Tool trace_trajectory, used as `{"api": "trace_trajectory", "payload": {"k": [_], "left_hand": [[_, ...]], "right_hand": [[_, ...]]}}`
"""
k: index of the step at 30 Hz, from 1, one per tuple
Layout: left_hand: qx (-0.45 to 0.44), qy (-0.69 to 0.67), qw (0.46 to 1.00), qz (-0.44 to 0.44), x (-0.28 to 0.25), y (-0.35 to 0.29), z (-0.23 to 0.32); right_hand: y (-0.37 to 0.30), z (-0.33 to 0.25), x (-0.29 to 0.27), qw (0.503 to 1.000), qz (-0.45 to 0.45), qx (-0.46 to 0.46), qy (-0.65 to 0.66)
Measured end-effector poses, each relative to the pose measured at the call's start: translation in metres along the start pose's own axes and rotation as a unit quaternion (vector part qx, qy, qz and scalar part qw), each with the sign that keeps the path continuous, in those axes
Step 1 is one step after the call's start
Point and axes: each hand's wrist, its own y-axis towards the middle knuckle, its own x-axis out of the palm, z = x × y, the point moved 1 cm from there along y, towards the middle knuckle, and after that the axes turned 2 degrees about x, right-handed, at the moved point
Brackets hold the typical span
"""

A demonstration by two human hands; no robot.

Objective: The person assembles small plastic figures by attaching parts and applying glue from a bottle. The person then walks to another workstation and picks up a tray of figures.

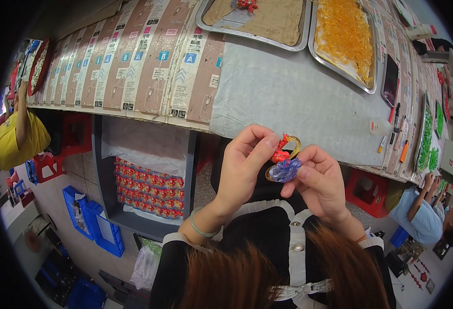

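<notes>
In front of my chest, both hands hold a small plastic figurine between them. Its red part (281, 153) sits at the fingertips of my left hand (244, 167), whose thumb and index finger pinch it. My right hand (323, 183) grips a clear blue-purple piece (285, 170) with its thumb and fingers. A clear yellow curved piece (294, 143) arches above these two, close against the red part. Fingers partly hide where the pieces join, so I cannot tell how they are fixed.
A metal tray (304, 36) with brown paper and a red figurine stands beside a tray of yellow pieces (342, 38). Right lie a phone (389, 82), pens and an orange cutter (404, 151). Left below the table, a grey crate (189, 170) holds rows of red figurines. Other people sit at both sides.
</notes>
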Motion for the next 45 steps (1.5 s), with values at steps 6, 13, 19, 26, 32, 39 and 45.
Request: {"api": "trace_trajectory", "payload": {"k": [6,13,19,26,32,39,45], "left_hand": [[-0.05,-0.117,0.991,-0.051,0.003,0.005,-0.004],[-0.086,-0.251,0.961,-0.076,-0.016,-0.003,-0.014],[-0.021,-0.201,0.977,-0.068,-0.05,-0.033,-0.003],[0.223,-0.317,0.916,0.106,-0.129,-0.077,-0.006],[0.37,0.034,0.845,0.384,-0.24,-0.081,0.012],[0.387,0.103,0.812,0.424,-0.309,-0.029,0.021],[0.296,0.267,0.768,0.501,-0.405,0.045,0.036]], "right_hand": [[-0.003,-0.005,0.005,0.986,0.04,-0.102,-0.125],[0.017,0.013,0.001,0.815,0.072,-0.347,-0.457],[0.039,0.037,0.027,0.659,-0.048,-0.425,-0.618],[0.034,0.077,0.068,0.636,-0.135,-0.398,-0.647],[0.032,0.087,0.061,0.644,-0.175,-0.373,-0.644],[0.035,0.09,0.047,0.682,-0.101,-0.327,-0.646],[0.036,0.091,0.034,0.685,-0.09,-0.312,-0.652]]}}
